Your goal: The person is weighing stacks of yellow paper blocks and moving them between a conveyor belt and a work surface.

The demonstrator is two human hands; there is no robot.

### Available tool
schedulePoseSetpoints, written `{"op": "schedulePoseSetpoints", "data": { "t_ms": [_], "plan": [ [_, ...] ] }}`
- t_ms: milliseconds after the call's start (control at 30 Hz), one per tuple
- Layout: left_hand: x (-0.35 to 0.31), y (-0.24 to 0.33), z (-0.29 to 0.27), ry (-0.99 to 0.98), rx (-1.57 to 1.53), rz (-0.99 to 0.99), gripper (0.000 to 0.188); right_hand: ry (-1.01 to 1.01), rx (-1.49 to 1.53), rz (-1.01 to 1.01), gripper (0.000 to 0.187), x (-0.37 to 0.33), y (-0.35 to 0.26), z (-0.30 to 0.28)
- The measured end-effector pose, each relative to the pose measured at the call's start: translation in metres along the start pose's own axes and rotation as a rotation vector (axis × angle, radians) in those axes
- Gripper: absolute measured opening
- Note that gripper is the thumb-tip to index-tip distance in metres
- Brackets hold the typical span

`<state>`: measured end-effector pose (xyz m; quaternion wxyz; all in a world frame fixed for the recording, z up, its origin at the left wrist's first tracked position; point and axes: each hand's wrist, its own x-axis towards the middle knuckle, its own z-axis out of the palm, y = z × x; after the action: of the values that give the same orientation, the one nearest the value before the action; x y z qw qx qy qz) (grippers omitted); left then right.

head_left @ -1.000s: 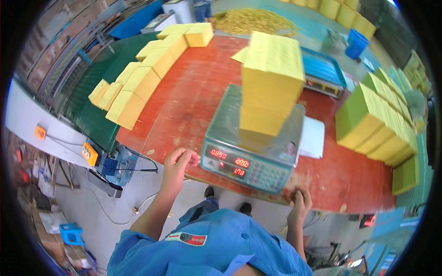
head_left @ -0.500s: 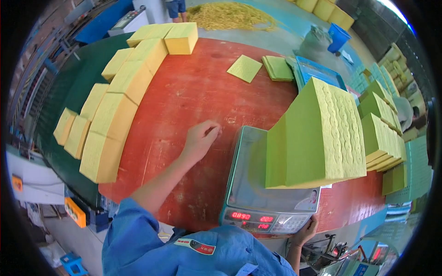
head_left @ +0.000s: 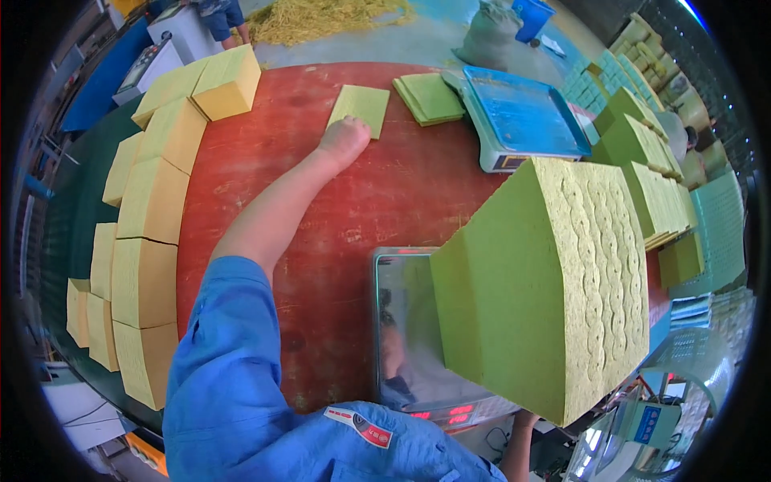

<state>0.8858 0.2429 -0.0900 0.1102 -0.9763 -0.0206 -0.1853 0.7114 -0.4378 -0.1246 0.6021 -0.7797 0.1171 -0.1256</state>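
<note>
My left hand (head_left: 348,141) reaches far across the red table, fingers curled closed at the near edge of a flat yellow paper-like sheet (head_left: 363,107). Beside that sheet lies a short pile of similar sheets (head_left: 431,97). A tall yellow block (head_left: 514,281) with wavy cuts along one face rests on a digital scale (head_left: 409,321) with a metal pan and red-lit display. My right hand (head_left: 526,419) is low by the scale's near right corner; the block hides most of it, fingers included.
Yellow blocks (head_left: 148,197) line the table's left side, beside a green surface. A second scale with a blue tray (head_left: 526,111) stands at the far right, near more stacked yellow blocks (head_left: 654,197). Beyond the table are a sack (head_left: 491,36), a straw-coloured heap (head_left: 321,20) and a person's legs (head_left: 225,20).
My left hand has moved forward from the middle of the red table to the single yellow sheet. The view has shifted, and the right hand is now more hidden behind the block.
</note>
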Motion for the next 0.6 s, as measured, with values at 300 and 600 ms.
{"op": "schedulePoseSetpoints", "data": {
  "t_ms": [300,600],
  "plan": [
    [0.002,-0.001,0.014,-0.048,0.016,-0.080,0.009,-0.109,-0.619,-0.464,0.017,0.017,-0.037,0.010],
    [-0.156,0.053,-0.111,0.079,-0.024,-0.119,0.005,-0.083,-0.383,-0.466,0.019,0.012,-0.039,0.010]
  ]
}}
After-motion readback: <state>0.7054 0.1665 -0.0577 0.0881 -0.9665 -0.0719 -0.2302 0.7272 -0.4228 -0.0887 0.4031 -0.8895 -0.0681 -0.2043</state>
